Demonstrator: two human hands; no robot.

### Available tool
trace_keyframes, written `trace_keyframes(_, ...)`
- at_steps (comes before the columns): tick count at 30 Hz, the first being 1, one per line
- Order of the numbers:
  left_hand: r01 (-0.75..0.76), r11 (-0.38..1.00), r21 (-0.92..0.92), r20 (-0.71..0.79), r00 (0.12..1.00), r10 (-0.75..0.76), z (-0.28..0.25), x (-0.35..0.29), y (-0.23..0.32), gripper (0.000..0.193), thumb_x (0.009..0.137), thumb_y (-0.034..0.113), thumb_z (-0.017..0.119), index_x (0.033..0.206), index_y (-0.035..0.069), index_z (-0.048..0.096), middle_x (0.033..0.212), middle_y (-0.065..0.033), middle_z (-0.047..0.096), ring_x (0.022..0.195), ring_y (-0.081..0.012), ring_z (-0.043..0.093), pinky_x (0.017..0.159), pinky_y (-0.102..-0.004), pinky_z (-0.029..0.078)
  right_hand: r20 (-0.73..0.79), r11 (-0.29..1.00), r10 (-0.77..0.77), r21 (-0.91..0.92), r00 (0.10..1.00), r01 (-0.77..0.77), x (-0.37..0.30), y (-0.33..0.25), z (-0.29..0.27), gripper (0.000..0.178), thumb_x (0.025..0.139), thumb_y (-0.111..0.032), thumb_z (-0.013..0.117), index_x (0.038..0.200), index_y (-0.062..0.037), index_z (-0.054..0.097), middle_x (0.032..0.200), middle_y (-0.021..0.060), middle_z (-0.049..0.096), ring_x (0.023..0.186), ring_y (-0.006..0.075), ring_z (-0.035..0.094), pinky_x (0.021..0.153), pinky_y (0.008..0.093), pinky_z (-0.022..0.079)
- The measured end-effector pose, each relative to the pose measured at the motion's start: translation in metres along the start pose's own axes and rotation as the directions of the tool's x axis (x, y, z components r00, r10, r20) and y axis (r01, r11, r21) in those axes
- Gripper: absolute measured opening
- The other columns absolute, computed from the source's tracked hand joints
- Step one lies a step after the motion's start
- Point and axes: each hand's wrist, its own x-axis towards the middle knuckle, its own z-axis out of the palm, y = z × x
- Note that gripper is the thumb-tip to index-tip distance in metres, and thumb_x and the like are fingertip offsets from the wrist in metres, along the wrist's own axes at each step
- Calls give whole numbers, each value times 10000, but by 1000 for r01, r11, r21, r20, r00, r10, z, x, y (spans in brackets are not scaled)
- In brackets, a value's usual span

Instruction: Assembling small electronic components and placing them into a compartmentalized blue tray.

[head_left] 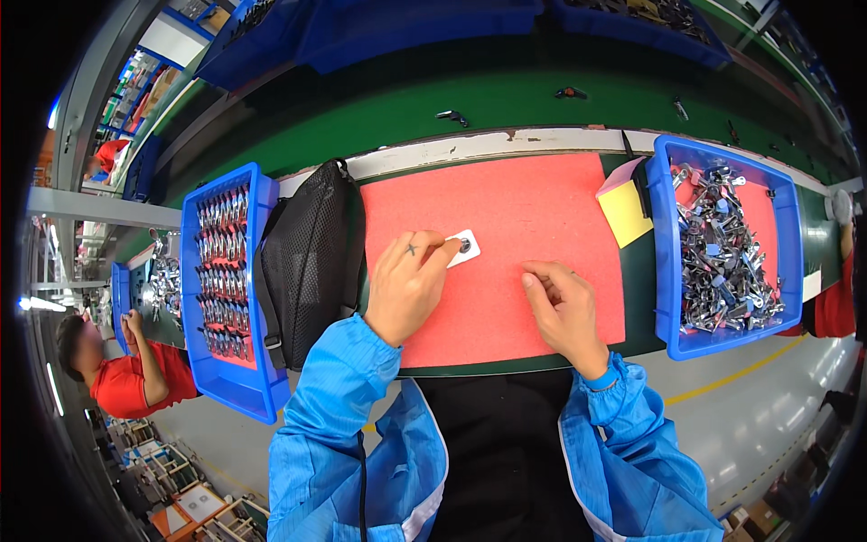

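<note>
My left hand (408, 282) is closed, thumb and forefinger pinching the near-left edge of a small white rectangular piece (464, 256). A dark, shiny round part (466, 245) sits on that piece, partly behind the fingertips; its kind is too small to tell. Both are over the red mat (506, 203). Farther right, my right hand (567, 312) hovers low over the same mat. Its fingers are curled in, thumb and forefinger tips close together, and nothing shows between them.
A blue bin (666, 262) of loose metal clip-like parts stands right, beside a yellow note pad (625, 214). At left lie a black mesh bag (312, 253) and a blue tray (262, 388) with rows of similar parts. Beyond runs a green belt (361, 126) with scattered parts. A co-worker (144, 379) sits left.
</note>
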Motion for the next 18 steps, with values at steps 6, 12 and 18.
trace_keyframes(6, -4, 1000, 30, 57, 998, 3, -14, 5, 11, 286, 806, 19, 710, 1092, 36, 717, 1054, -101, 624, 947, -284, 606, 793, -396, 515, -5, 1000, -13, -6, 1000, 13, 0, 0, 0, 124, 959, -60, 675, 1047, 21, 706, 808, 80, 672, 654, 103, 595, 571, 255, 462)
trace_keyframes(12, 69, 997, -28, 34, 997, -68, -16, 5, 16, 275, 805, 30, 735, 1079, 32, 723, 1107, -113, 615, 984, -281, 599, 795, -395, 512, 61, 998, 40, 41, 997, -42, -1, -2, -13, 150, 968, -64, 665, 1080, 28, 703, 840, 73, 688, 715, 110, 631, 629, 241, 490)
trace_keyframes(18, -17, 1000, -13, -24, 1000, 17, -9, 12, 18, 241, 801, 20, 741, 1041, 12, 717, 1078, -114, 617, 957, -282, 604, 766, -386, 513, -14, 995, 87, 38, 996, -87, -8, -49, -98, 185, 991, -66, 635, 1126, 47, 692, 920, 82, 704, 792, 121, 658, 711, 245, 517)
